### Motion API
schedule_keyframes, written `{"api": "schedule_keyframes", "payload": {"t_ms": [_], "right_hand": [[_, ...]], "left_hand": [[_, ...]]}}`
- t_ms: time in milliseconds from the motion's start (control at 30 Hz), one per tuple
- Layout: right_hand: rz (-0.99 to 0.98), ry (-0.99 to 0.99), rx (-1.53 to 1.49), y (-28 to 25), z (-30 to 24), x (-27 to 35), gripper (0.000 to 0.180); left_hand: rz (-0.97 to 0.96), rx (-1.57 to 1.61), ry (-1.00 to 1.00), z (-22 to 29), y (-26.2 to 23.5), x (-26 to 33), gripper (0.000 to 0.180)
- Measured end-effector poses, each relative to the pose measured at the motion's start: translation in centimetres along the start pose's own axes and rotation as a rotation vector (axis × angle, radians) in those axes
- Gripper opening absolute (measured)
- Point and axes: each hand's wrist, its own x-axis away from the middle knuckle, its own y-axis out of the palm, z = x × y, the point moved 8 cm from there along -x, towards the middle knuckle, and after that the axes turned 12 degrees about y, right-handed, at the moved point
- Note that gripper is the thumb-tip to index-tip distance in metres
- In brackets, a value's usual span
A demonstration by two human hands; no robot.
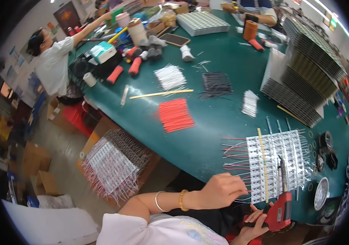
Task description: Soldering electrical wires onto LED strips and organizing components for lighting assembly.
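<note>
My left hand (223,190), wearing bracelets on its wrist, is at the left edge of a sheet of white circuit boards (256,163). Its fingers are pinched together on what looks like a thin wire. In my right hand (258,224) is a red and black soldering gun (279,212), its long tip reaching up over the lower middle of the sheet. Red and white wires (235,157) stick out from the sheet's left side. A yellow strip (263,163) lies lengthwise across the boards.
Bundles of red wires (176,115), white wires (170,77) and black wires (217,84) lie mid-table. Tall stacks of board panels (311,69) stand at right. A metal dish (321,193) sits near the right edge. Wired boards (113,165) are piled low at left. Other people work around the table.
</note>
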Motion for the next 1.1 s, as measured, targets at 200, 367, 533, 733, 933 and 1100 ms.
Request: {"api": "schedule_keyframes", "payload": {"t_ms": [200, 367, 533, 733, 933, 1100], "right_hand": [[0.061, 0.042, 0.164, 1.8, -0.6, 1.5, 0.052], [0.125, 0.139, 0.229, 0.5, 0.2, 2.0, 0.060], [-0.107, 0.089, 0.391, 1.9, -1.7, 1.6, 0.052], [-0.232, 0.025, 0.628, 1.7, -2.3, 1.9, 0.059], [-0.285, -0.027, 0.727, 1.7, -2.0, 1.6, 0.057], [-0.019, 0.037, 0.515, -1.3, -2.2, 2.8, 0.065]], "left_hand": [[-0.199, 0.200, 0.017, 2.2, 3.6, 1.9, 0.017], [-0.279, 0.196, 0.027, 2.3, 4.8, 1.9, 0.017], [-0.393, 0.242, -0.012, 2.4, 5.2, 1.2, 0.010], [-0.287, 0.300, -0.176, 1.9, 5.3, 1.2, 0.008], [-0.269, 0.235, -0.190, 1.6, 4.4, -0.1, 0.010], [-0.235, -0.129, -0.189, -1.5, 3.1, -0.9, 0.013]]}}
